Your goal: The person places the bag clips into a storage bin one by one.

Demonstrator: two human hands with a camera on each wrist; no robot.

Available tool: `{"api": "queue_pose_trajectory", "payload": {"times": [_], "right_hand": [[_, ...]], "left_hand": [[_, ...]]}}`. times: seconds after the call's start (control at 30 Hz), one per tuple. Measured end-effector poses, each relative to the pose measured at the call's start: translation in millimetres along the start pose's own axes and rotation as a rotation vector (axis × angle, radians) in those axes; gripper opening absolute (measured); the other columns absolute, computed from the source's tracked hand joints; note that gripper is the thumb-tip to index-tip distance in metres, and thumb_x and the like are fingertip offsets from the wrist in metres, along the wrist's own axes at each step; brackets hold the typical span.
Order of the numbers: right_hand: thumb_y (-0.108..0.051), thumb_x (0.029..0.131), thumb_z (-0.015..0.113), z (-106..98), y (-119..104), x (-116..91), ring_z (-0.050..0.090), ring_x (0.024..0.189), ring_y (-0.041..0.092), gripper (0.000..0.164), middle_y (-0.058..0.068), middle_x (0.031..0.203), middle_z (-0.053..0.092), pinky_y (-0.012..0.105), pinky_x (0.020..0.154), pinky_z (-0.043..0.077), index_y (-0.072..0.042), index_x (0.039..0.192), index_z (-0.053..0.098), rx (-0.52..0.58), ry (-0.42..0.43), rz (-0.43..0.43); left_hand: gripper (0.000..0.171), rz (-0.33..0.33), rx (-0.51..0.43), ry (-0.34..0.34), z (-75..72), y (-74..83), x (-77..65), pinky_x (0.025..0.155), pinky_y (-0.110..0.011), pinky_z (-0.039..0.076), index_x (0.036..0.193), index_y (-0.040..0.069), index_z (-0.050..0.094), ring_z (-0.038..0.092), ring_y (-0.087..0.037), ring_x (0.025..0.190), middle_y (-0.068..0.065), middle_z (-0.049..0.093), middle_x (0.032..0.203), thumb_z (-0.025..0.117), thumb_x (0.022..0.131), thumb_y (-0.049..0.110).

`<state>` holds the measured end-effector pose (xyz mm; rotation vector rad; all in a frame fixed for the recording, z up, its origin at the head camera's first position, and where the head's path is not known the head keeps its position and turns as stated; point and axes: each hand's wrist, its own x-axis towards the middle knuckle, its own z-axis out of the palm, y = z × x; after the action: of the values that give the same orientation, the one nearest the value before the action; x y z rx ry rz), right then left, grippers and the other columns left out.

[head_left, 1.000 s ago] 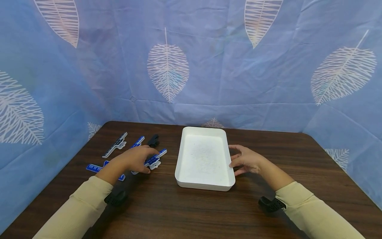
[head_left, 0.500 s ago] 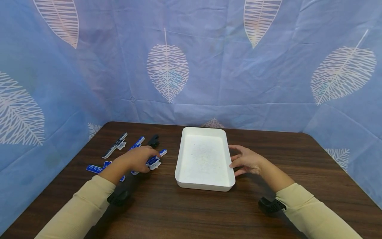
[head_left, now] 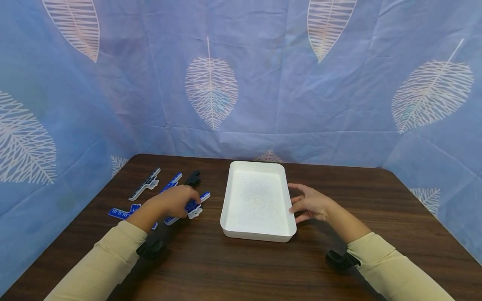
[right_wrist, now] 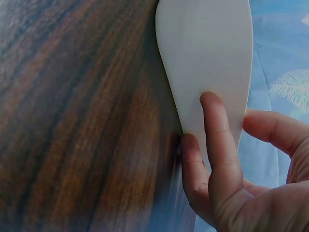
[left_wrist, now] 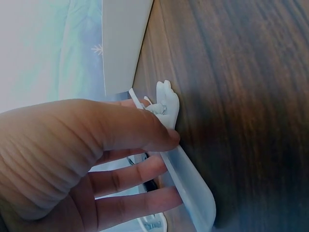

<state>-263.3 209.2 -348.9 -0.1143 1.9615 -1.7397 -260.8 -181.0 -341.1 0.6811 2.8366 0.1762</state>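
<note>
My left hand (head_left: 177, 200) pinches a blue-and-white ruler clip (head_left: 203, 197) between thumb and fingers, low over the table. In the left wrist view, the thumb presses the white side of this clip (left_wrist: 190, 179); the fingers are on its far side. My right hand (head_left: 310, 203) touches the right wall of a white rectangular tray (head_left: 258, 235). The right wrist view has its extended fingertips against the tray's outer wall (right_wrist: 207, 48), with the thumb near the rim. Nothing lies inside the tray.
Around my left hand lie a black-and-white ruler clip (head_left: 144, 184), a blue ruler clip (head_left: 173, 180), a black clip (head_left: 193, 179) and another blue clip (head_left: 119, 213), partly behind my forearm. The dark wooden table (head_left: 241, 267) backs onto a blue leaf-patterned cloth (head_left: 256, 83).
My left fingers have closed further around the ruler clip, which has turned a little in the grip. The right hand and the tray stay in place.
</note>
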Motion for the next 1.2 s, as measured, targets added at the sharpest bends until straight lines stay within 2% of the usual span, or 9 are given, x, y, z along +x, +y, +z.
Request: {"api": "queue_pose_trajectory", "payload": {"times": [0.3, 0.8, 1.2], "right_hand": [[0.010, 0.071, 0.062, 0.0, 2.3, 1.7, 0.057, 0.091, 0.036, 0.090, 0.032, 0.122, 0.039, 0.050, 0.065, 0.048, -0.014, 0.141, 0.012, -0.011, 0.009, 0.004], [0.010, 0.072, 0.061, 0.7, 1.4, -1.9, 0.058, 0.089, 0.034, 0.089, 0.032, 0.121, 0.039, 0.049, 0.065, 0.049, -0.013, 0.141, 0.012, -0.028, 0.018, -0.004], [0.010, 0.071, 0.061, 1.4, 2.3, -2.2, 0.058, 0.088, 0.035, 0.087, 0.032, 0.121, 0.040, 0.048, 0.064, 0.049, -0.010, 0.141, 0.013, -0.039, 0.032, -0.023]], "left_hand": [[0.050, -0.027, -0.023, -0.010, -3.4, 2.4, -1.1, 0.090, -0.049, 0.036, 0.106, 0.024, 0.062, 0.047, -0.025, 0.109, -0.001, 0.055, 0.114, 0.077, 0.062, 0.005], [0.050, 0.019, 0.043, 0.051, -17.0, 14.9, 4.7, 0.089, -0.045, 0.039, 0.105, 0.025, 0.062, 0.050, -0.020, 0.104, 0.004, 0.056, 0.111, 0.079, 0.060, 0.010], [0.050, 0.045, 0.071, 0.052, -30.1, 27.8, 5.1, 0.085, -0.043, 0.043, 0.107, 0.024, 0.062, 0.052, -0.017, 0.096, 0.004, 0.056, 0.106, 0.079, 0.061, 0.012]]}}
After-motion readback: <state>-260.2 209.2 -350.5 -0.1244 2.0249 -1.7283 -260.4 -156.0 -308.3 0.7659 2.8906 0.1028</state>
